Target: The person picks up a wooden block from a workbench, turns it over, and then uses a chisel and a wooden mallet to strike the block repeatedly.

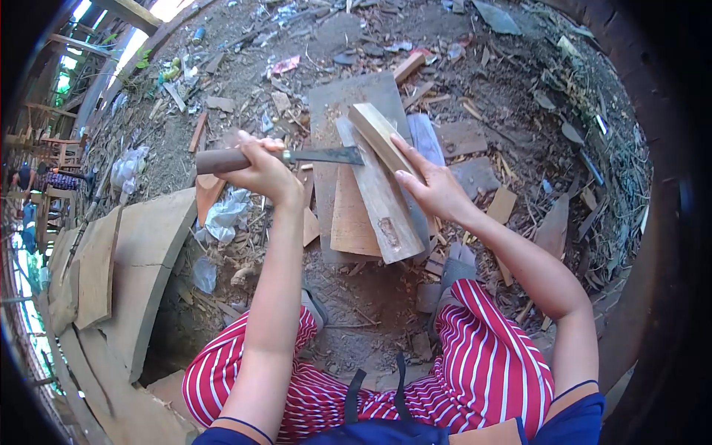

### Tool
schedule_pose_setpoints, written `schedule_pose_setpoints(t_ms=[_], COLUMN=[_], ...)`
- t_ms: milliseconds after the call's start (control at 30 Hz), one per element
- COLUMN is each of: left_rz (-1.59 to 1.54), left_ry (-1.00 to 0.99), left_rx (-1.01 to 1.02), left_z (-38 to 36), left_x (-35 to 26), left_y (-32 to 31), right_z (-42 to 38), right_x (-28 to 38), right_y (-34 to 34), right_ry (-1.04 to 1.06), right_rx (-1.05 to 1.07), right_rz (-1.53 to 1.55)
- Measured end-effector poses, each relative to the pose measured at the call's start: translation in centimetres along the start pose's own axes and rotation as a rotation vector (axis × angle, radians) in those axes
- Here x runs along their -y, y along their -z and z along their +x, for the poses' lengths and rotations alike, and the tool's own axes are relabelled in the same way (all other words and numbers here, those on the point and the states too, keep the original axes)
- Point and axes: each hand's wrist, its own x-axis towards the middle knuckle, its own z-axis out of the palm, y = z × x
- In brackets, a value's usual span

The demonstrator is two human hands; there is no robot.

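Note:
My left hand (261, 169) is closed around the thick wooden handle of a chisel (326, 155). The flat dark blade points right, and its end lies over a long pale wooden piece (382, 204). Near its lower end that piece has a rough, dark recess. My right hand (436, 187) grips a squared wooden block (382, 137), thumb on the near side and fingers along the far side. The block slants beside the long piece, close to the blade's end. Under them are a tan board (352, 215) and a wide grey plank (326, 111).
Wood chips, offcuts and litter cover the dirt ground. Large curved wooden slabs (144, 252) lean at my left, near a clear plastic bag (226, 215). A bluish board (426, 137) lies right of the plank. My feet and striped trousers (489, 348) are close below.

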Motion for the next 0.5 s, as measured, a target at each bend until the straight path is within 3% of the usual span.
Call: schedule_pose_setpoints(t_ms=[100,267,367,500], left_rz=[-0.117,-0.036,-0.111,-0.172], left_ry=[0.134,0.324,0.399,0.219], left_rx=[-0.169,-0.456,-0.416,-0.245], left_z=[1.7,1.5,1.9,2.5], left_x=[2.5,5.0,4.9,2.7], left_y=[2.3,4.3,5.0,2.4], right_z=[-0.2,-0.1,0.0,0.0], right_x=[-0.5,-0.8,-1.1,-1.1], right_y=[-0.7,-0.3,-0.3,-0.3], right_ry=[0.012,0.011,0.056,0.040], right_rx=[-0.029,-0.026,-0.001,0.005], right_rz=[0.012,-0.004,-0.009,-0.009])
